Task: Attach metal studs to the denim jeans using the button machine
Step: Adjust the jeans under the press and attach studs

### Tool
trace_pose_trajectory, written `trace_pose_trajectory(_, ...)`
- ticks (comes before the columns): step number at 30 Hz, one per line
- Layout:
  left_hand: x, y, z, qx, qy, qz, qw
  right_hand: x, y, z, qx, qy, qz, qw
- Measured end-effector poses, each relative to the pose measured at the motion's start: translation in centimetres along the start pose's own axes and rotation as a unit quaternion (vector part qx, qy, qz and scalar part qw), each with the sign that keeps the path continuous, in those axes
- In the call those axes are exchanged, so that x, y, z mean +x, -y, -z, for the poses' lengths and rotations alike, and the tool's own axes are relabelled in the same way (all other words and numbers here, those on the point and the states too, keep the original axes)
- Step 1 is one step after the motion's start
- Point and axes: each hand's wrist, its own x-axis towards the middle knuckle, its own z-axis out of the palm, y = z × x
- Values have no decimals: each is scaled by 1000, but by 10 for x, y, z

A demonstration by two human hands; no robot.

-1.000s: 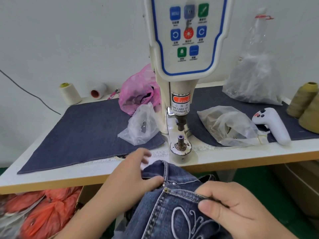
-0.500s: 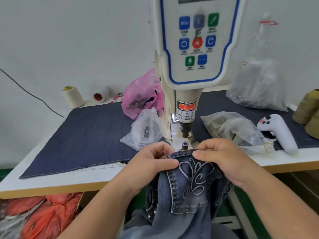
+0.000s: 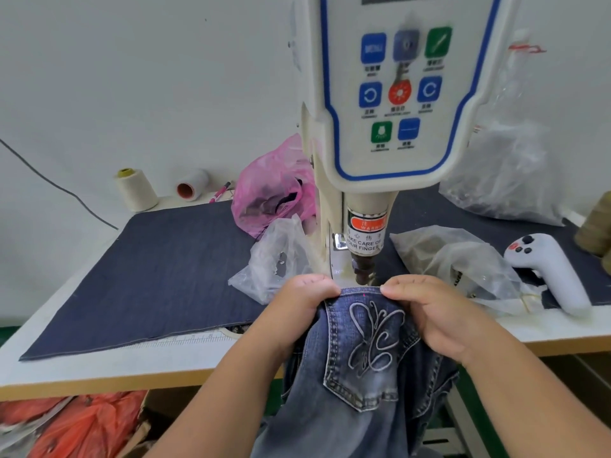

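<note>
Left of the fingers, well apart from them, a dark navy rectangle of denim cloth (image 3: 158,276) lies flat on the white wood-edged counter (image 3: 99,365), and a crumpled clear plastic bag (image 3: 274,259) sits just beside the left hand (image 3: 297,309). That hand's fingers (image 3: 310,285) are curled over and pinch the left corner of the pocket's top hem on the faded blue denim jeans (image 3: 363,408). The embroidered back pocket (image 3: 370,345), stitched with a pale butterfly-like swirl, spans the gap between the two hands; its top hem runs left to right, pulled fairly flat, and the rest of the garment hangs down off the counter's near edge toward the person.

Directly beyond the hem, midway between the fingers, stands the dark metal punch (image 3: 362,269) of the cream-and-blue button machine (image 3: 396,94). The lower die is hidden under the cloth, so I cannot tell how exactly the hem sits over it. A tiny red dot (image 3: 364,295) shows on the hem just below the punch, probably the placement mark. Both hands are about equally near the punch, so the coming move looks like a small shared shift to centre that mark.

The right hand (image 3: 439,312) pinches the hem's right corner with curled fingers (image 3: 400,289). Right of it lie another clear plastic bag (image 3: 463,259) and a white handheld controller (image 3: 555,272).
</note>
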Motion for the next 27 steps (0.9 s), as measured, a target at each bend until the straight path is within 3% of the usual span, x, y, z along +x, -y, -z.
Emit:
trace_pose_trajectory(10,-2,16,-6,9,-24,-51,998,-5,-14,7,15,18,88,996)
trace_pose_trajectory(27,-4,18,-7,7,-29,-58,998,-3,-16,10,8,20,84,996)
